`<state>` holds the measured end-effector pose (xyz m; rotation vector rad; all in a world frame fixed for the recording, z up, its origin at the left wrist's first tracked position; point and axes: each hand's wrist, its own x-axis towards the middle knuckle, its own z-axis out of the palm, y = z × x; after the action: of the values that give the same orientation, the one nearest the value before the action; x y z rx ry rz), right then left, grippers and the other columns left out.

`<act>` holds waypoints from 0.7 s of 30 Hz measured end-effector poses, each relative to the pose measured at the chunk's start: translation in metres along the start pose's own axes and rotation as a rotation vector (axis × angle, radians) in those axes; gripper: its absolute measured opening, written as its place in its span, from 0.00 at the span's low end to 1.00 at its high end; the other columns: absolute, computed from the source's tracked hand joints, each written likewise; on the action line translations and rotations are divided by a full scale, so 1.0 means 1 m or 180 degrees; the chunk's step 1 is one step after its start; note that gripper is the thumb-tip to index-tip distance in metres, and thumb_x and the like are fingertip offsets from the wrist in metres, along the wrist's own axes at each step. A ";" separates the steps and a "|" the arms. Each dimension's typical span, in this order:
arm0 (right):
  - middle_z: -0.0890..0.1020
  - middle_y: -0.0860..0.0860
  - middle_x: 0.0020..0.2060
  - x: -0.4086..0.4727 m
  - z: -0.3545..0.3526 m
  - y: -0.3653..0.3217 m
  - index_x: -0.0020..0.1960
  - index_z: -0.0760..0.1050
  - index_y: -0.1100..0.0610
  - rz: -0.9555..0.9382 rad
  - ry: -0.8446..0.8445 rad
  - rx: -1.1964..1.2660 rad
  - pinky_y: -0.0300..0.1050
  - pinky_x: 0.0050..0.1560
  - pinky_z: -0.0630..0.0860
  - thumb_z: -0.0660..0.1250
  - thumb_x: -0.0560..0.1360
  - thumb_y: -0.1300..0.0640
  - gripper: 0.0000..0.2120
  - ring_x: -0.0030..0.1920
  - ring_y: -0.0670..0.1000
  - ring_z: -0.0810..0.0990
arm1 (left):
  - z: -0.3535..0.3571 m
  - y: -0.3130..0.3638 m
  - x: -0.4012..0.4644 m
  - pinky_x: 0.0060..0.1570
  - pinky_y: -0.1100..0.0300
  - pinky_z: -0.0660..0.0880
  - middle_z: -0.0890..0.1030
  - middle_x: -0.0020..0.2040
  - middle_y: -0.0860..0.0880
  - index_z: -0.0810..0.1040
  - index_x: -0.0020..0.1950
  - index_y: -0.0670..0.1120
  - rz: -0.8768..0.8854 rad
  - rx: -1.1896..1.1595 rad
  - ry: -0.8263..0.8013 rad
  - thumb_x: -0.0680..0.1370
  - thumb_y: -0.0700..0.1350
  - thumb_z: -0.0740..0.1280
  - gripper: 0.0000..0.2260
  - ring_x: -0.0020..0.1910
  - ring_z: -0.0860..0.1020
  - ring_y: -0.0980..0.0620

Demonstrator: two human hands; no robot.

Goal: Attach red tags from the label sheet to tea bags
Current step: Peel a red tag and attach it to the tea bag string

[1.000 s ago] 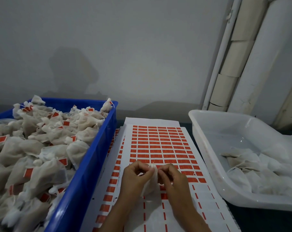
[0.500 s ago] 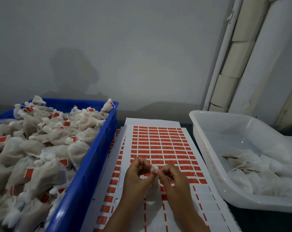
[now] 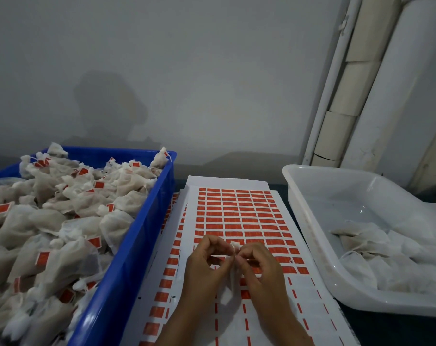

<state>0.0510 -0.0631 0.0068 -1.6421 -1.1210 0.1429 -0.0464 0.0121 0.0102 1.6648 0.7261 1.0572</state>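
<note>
Your left hand [image 3: 207, 263] and right hand [image 3: 259, 267] meet fingertip to fingertip above the label sheet [image 3: 239, 216], both forearms coming up from the bottom edge of the view. Your left thumb and forefinger are curled into a ring and pinch the gathered white top of a tea bag [image 3: 233, 278]. Your right thumb and forefinger pinch the same spot from the other side, the remaining fingers of that hand bent down toward the sheet. The bag's body hangs between your two palms, just above the paper, and a small white tuft pokes up where your fingertips join. Whether a red tag sits in that pinch you cannot tell; it is too small and hidden by the fingers.

Beyond your fingertips the sheet carries full rows of red tags [image 3: 236, 208]; under your wrists most of the tags are gone, leaving narrow red strips. To the left of your left hand stands the blue crate [image 3: 137, 245], heaped with tagged tea bags [image 3: 62, 221]. To the right of your right hand stands the white tub [image 3: 309, 221], holding untagged bags [image 3: 386, 250].

Compared with a second ago, your fingertips are closer together and the bag's top sits higher in the pinch; your hands remain over the same part of the sheet.
</note>
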 end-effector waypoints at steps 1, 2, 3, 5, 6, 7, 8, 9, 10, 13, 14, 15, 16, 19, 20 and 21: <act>0.79 0.41 0.44 0.000 0.000 0.000 0.45 0.76 0.50 0.0024 0.0014 0.0020 0.32 0.51 0.75 0.60 0.70 0.44 0.13 0.46 0.45 0.78 | 0.000 0.000 0.000 0.43 0.66 0.79 0.82 0.42 0.58 0.76 0.45 0.50 0.0009 0.0023 -0.0018 0.69 0.45 0.74 0.09 0.45 0.81 0.56; 0.79 0.42 0.44 0.000 0.000 0.000 0.45 0.76 0.49 0.0040 0.0032 0.0051 0.33 0.51 0.75 0.60 0.69 0.44 0.12 0.46 0.46 0.78 | 0.000 0.000 0.000 0.42 0.67 0.78 0.82 0.42 0.59 0.76 0.45 0.50 0.0026 0.0058 -0.0031 0.69 0.45 0.74 0.09 0.45 0.81 0.56; 0.79 0.41 0.43 0.000 0.000 -0.001 0.44 0.76 0.48 0.0050 0.0050 0.0081 0.34 0.51 0.75 0.60 0.69 0.45 0.10 0.45 0.46 0.79 | 0.000 0.000 0.000 0.42 0.67 0.78 0.82 0.42 0.59 0.76 0.45 0.50 0.0045 0.0102 -0.0039 0.69 0.45 0.74 0.09 0.45 0.81 0.56; 0.79 0.40 0.43 0.000 0.000 -0.001 0.42 0.74 0.44 0.0060 0.0066 0.0116 0.33 0.50 0.75 0.61 0.69 0.45 0.06 0.45 0.46 0.79 | 0.000 0.000 0.000 0.42 0.69 0.78 0.81 0.42 0.59 0.76 0.45 0.51 0.0085 0.0190 -0.0049 0.69 0.46 0.74 0.09 0.45 0.80 0.58; 0.79 0.40 0.43 0.000 0.000 -0.001 0.43 0.74 0.43 0.0039 0.0073 0.0114 0.33 0.50 0.75 0.61 0.70 0.45 0.05 0.46 0.46 0.79 | -0.001 -0.001 0.000 0.42 0.69 0.78 0.81 0.42 0.60 0.76 0.44 0.51 0.0100 0.0207 -0.0050 0.69 0.46 0.74 0.09 0.45 0.80 0.59; 0.79 0.39 0.43 0.000 0.001 0.000 0.43 0.74 0.43 0.0009 0.0079 0.0104 0.32 0.50 0.75 0.62 0.71 0.45 0.04 0.46 0.45 0.79 | -0.001 -0.001 0.000 0.41 0.70 0.77 0.81 0.41 0.60 0.76 0.44 0.51 0.0112 0.0214 -0.0050 0.69 0.46 0.74 0.09 0.45 0.80 0.59; 0.78 0.39 0.44 0.000 0.001 0.000 0.44 0.74 0.43 -0.0008 0.0078 0.0100 0.32 0.50 0.75 0.63 0.72 0.44 0.05 0.47 0.44 0.78 | -0.001 -0.001 0.000 0.41 0.70 0.77 0.81 0.41 0.60 0.76 0.44 0.51 0.0120 0.0223 -0.0049 0.69 0.46 0.74 0.09 0.44 0.80 0.60; 0.78 0.39 0.44 0.000 0.001 0.000 0.44 0.74 0.43 -0.0002 0.0073 0.0104 0.31 0.49 0.75 0.62 0.72 0.43 0.06 0.48 0.43 0.78 | -0.001 -0.001 0.000 0.41 0.70 0.77 0.81 0.41 0.60 0.76 0.44 0.51 0.0133 0.0230 -0.0046 0.69 0.46 0.74 0.08 0.44 0.80 0.60; 0.78 0.39 0.44 0.000 0.002 0.001 0.44 0.75 0.44 0.0013 0.0070 0.0120 0.31 0.49 0.75 0.62 0.71 0.43 0.07 0.48 0.42 0.78 | -0.001 -0.001 0.000 0.41 0.71 0.77 0.81 0.41 0.60 0.76 0.43 0.51 0.0153 0.0230 -0.0042 0.69 0.46 0.73 0.08 0.45 0.80 0.60; 0.78 0.39 0.45 0.000 0.002 0.000 0.44 0.74 0.45 0.0080 0.0098 0.0200 0.28 0.48 0.74 0.61 0.69 0.44 0.07 0.49 0.40 0.77 | -0.001 -0.001 0.000 0.41 0.71 0.76 0.81 0.40 0.59 0.76 0.43 0.51 0.0230 0.0231 -0.0052 0.69 0.46 0.73 0.08 0.46 0.80 0.60; 0.77 0.39 0.45 0.000 0.002 -0.001 0.44 0.74 0.45 0.0098 0.0114 0.0239 0.26 0.47 0.73 0.61 0.69 0.44 0.07 0.49 0.39 0.77 | -0.001 -0.001 0.000 0.41 0.71 0.77 0.81 0.40 0.59 0.76 0.43 0.51 0.0243 0.0215 -0.0061 0.68 0.46 0.73 0.08 0.45 0.80 0.59; 0.77 0.40 0.45 0.001 0.002 -0.001 0.43 0.74 0.46 0.0110 0.0128 0.0294 0.26 0.47 0.73 0.61 0.70 0.44 0.07 0.48 0.39 0.77 | -0.001 -0.001 0.000 0.42 0.70 0.77 0.81 0.40 0.58 0.76 0.43 0.51 0.0246 0.0189 -0.0075 0.69 0.46 0.73 0.08 0.45 0.80 0.58; 0.78 0.41 0.44 0.001 0.001 -0.001 0.43 0.74 0.47 0.0115 0.0132 0.0356 0.28 0.47 0.74 0.62 0.70 0.45 0.07 0.48 0.40 0.77 | 0.000 -0.001 0.000 0.42 0.68 0.78 0.81 0.40 0.58 0.76 0.43 0.50 0.0240 0.0160 -0.0089 0.69 0.45 0.73 0.08 0.44 0.80 0.57; 0.78 0.44 0.43 0.003 0.000 -0.001 0.43 0.74 0.49 0.0112 0.0114 0.0494 0.36 0.47 0.77 0.63 0.73 0.47 0.07 0.46 0.45 0.78 | 0.000 -0.001 0.001 0.42 0.67 0.78 0.82 0.40 0.55 0.76 0.44 0.49 0.0217 0.0083 -0.0102 0.69 0.42 0.74 0.08 0.43 0.80 0.56; 0.78 0.45 0.43 0.003 0.000 -0.001 0.42 0.74 0.50 0.0116 0.0104 0.0531 0.37 0.48 0.78 0.63 0.72 0.48 0.06 0.46 0.46 0.78 | 0.000 -0.001 0.001 0.42 0.67 0.78 0.82 0.40 0.55 0.76 0.44 0.48 0.0212 0.0070 -0.0097 0.69 0.42 0.74 0.08 0.43 0.80 0.56; 0.78 0.44 0.43 0.003 0.000 -0.002 0.42 0.75 0.51 0.0117 0.0093 0.0554 0.38 0.48 0.78 0.62 0.71 0.48 0.07 0.46 0.46 0.78 | 0.000 -0.002 0.001 0.42 0.67 0.78 0.82 0.40 0.55 0.76 0.44 0.48 0.0204 0.0064 -0.0087 0.69 0.42 0.74 0.08 0.43 0.80 0.56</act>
<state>0.0511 -0.0609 0.0094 -1.5055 -1.0274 0.2331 -0.0464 0.0134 0.0089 1.7263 0.6715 1.0730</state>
